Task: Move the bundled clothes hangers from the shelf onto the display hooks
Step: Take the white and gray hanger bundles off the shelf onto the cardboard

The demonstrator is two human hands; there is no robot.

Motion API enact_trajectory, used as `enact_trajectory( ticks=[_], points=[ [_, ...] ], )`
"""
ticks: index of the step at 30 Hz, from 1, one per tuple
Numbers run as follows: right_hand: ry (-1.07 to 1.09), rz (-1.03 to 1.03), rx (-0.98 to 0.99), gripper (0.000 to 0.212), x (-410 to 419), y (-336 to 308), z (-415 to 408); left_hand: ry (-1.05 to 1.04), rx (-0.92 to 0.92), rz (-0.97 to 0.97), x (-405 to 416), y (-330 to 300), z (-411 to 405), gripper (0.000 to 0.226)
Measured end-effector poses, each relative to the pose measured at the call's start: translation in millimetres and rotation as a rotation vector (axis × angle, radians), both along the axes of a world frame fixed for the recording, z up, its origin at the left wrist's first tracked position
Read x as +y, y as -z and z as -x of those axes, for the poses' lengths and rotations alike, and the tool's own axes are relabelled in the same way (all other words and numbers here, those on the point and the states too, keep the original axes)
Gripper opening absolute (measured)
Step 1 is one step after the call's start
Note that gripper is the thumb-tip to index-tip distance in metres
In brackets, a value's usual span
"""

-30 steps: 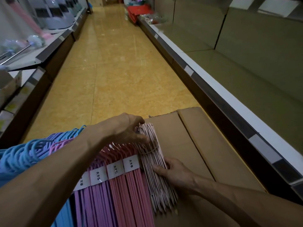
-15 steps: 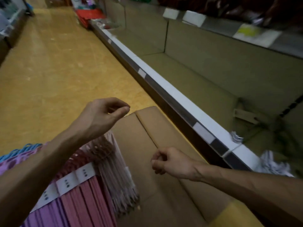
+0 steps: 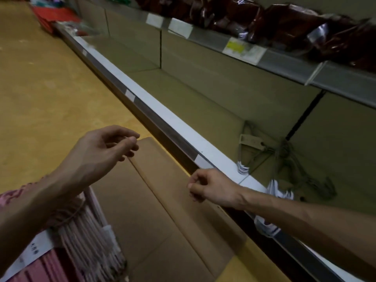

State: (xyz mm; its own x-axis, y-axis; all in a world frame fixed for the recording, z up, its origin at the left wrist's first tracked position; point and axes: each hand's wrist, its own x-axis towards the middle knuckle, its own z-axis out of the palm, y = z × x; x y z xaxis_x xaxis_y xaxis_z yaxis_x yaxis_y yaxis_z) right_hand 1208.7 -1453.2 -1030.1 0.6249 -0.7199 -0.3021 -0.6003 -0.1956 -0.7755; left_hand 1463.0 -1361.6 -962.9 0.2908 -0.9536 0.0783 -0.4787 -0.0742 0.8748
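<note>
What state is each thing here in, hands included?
Left hand: fingers curled, holding nothing visible.
Right hand: curled, nothing visible in it.
Pale pink bundled hangers: tied, lying beside the box.
Brown cardboard box: flaps closed.
White hangers: on the shelf edge.

One camera only, worn on the person's head, looking forward and steeply down at a cardboard box (image 3: 162,210) close below. It faces along the shelf edge (image 3: 168,117) beside the box, the aisle floor (image 3: 40,88) beyond it.
</note>
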Motion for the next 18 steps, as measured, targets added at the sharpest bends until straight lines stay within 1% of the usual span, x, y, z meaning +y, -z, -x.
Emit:
enact_trajectory(
  ticks=[4,7,11,12,15,18],
  points=[
    [0.173,0.064,-0.015,0.011,-25,-21,55,0.048,0.015,0.003,-31,6,34,0.019],
    [0.308,0.173,0.003,0.008,-45,-30,105,0.098,0.058,-0.005,-54,11,67,0.018],
    [0.49,0.42,0.193,0.016,-68,-35,176,0.203,0.087,-0.02,-81,20,114,0.017],
    [0.522,0.453,0.225,0.018,-72,-34,194,0.23,0.083,-0.027,-88,22,126,0.016],
    [0.603,0.439,0.328,0.022,-84,-23,237,0.296,0.078,-0.063,-106,27,160,0.015],
    [0.672,0.332,0.438,0.038,-94,-13,259,0.372,0.089,-0.112,-119,37,192,0.013]
  ],
)
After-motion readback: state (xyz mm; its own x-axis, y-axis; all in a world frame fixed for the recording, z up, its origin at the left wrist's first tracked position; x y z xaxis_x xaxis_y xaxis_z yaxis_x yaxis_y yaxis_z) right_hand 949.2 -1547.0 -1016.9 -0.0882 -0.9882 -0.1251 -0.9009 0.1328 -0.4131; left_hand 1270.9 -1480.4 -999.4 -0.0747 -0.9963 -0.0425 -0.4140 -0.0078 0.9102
